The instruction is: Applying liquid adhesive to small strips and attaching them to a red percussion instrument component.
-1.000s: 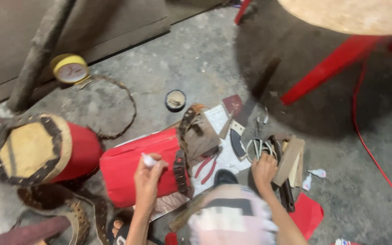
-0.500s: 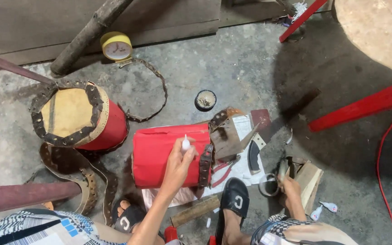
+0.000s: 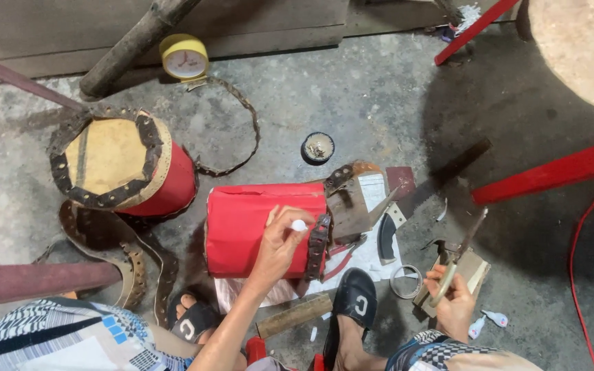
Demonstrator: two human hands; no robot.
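**Hands on red drum shell and scissors**

Red drum shell (image 3: 252, 230) lies on its side on the concrete floor (image 3: 352, 103), centre of view, on a white sheet (image 3: 369, 257). Dark studded leather band (image 3: 317, 246) wraps its right end.

Left hand (image 3: 280, 244) rests on the shell's near right part, just beside the band. Fingers curled and pinched shut on a small white object (image 3: 299, 225); cannot tell what it is.

Right hand (image 3: 452, 302) is near right, well apart from the shell. Fingers closed around the pale handles of scissors (image 3: 458, 257), blades pointing far-right, over a small wooden block (image 3: 465, 275).

Around it:
- Brown leather piece (image 3: 348, 203) touching the shell's right end, red-handled pliers (image 3: 342, 251) just near of it.
- Curved dark blade (image 3: 385, 237) and metal ring (image 3: 405, 282) between shell and right hand.
- Small round tin (image 3: 318, 147) just far of the shell.
- Second red drum (image 3: 122, 165) upright at left, tan skin on top edged with a punched leather strip; loose leather straps (image 3: 128, 257) near it on the floor.
- Yellow clock (image 3: 183, 58) far left, against a wooden pole (image 3: 132, 41).
- Red metal legs (image 3: 551, 172) at right, red cable (image 3: 579, 233) trailing alongside.
- Black sandals (image 3: 352, 302) on both feet at the near edge, wooden stick (image 3: 293, 316) between them.
- Two small white tubes (image 3: 488, 321) just right of the right hand.
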